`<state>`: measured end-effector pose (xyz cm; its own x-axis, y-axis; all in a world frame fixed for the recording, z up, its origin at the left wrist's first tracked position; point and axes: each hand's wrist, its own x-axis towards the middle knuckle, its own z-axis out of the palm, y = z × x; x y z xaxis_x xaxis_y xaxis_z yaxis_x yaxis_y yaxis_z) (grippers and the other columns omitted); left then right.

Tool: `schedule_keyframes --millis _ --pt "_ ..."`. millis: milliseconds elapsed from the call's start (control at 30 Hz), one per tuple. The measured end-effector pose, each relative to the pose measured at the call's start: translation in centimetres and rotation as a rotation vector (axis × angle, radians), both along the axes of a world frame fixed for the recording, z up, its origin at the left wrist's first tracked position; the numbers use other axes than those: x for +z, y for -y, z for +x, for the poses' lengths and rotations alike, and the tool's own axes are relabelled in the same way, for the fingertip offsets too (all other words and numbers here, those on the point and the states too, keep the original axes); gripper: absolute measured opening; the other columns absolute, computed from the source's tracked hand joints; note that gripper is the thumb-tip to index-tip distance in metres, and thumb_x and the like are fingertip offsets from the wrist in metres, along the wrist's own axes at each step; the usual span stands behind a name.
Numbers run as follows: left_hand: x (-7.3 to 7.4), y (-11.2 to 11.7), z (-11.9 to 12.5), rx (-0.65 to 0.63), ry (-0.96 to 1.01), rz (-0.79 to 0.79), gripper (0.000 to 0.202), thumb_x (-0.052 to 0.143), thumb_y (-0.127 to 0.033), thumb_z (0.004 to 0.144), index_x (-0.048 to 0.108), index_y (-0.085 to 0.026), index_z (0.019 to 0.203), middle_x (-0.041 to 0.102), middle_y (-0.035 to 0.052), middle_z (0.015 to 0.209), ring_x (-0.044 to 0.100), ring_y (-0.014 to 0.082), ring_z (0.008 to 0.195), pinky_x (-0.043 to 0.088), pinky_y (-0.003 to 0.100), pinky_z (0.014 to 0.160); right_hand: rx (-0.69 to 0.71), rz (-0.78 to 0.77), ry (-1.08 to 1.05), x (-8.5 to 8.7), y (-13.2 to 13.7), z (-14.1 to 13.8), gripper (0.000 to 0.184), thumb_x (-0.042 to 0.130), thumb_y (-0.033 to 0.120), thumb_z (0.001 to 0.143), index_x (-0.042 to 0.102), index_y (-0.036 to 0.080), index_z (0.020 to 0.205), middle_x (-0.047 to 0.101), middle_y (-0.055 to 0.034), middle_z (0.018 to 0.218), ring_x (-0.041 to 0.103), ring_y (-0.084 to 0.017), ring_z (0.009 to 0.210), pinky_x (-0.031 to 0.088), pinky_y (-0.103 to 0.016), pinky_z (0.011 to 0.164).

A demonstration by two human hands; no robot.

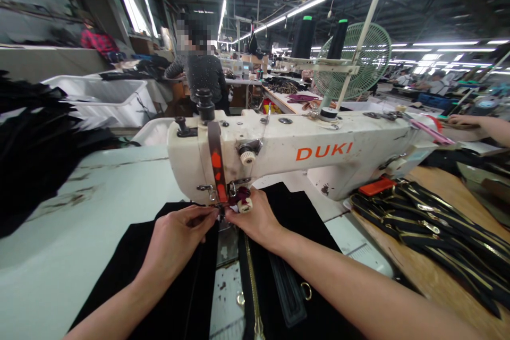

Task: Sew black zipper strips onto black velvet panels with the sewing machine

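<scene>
On the white bed of a DUKI sewing machine, the left hand and right hand meet at the presser foot, their fingertips drawn together; whether they clamp the cloth or only press on it is hidden. Beneath them, black fabric lies on both sides of the needle plate, and the near right part carries a brass zipper and a metal ring. The fabric looks soft and limp, best held by its flat edges; the zipper looks stiffer and heavier. To the right, a stack of black zippered strips rests on a wooden table.
</scene>
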<state>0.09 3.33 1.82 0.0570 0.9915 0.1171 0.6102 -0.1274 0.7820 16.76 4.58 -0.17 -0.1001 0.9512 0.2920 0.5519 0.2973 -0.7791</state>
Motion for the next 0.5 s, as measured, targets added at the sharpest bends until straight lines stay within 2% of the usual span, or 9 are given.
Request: schedule_keyframes --millis 267,400,500 --pt "-0.7 -0.2 -0.4 -0.032 -0.044 0.103 0.035 0.06 -0.052 0.075 0.08 -0.023 0.076 0.07 -0.0021 0.054 0.061 0.0186 0.042 0.049 0.028 0.048 -0.006 -0.029 0.032 0.7 0.1 0.2 0.012 0.071 0.013 0.071 0.061 0.017 0.064 0.062 0.001 0.066 0.058 -0.014 0.065 0.04 -0.021 0.059" --pt "-0.9 0.1 -0.6 -0.055 -0.051 0.219 0.029 0.06 -0.047 0.076 0.08 -0.026 0.078 0.078 -0.0002 0.085 0.073 0.0235 0.074 0.058 0.029 0.073 -0.009 -0.044 0.057 1.1 0.2 0.5 0.013 0.068 0.011 0.072 0.062 0.018 0.064 0.063 0.0005 0.068 0.059 -0.015 0.068 0.04 -0.022 0.06" --pt "-1.0 0.5 -0.9 -0.19 -0.102 0.431 0.028 0.059 -0.042 0.085 0.08 -0.025 0.086 0.078 0.0004 0.093 0.074 0.0213 0.082 0.057 0.026 0.082 0.003 -0.065 0.082 1.3 0.1 1.0 0.017 0.064 0.007 0.074 0.062 0.017 0.061 0.063 -0.0011 0.067 0.061 -0.017 0.071 0.04 -0.023 0.062"
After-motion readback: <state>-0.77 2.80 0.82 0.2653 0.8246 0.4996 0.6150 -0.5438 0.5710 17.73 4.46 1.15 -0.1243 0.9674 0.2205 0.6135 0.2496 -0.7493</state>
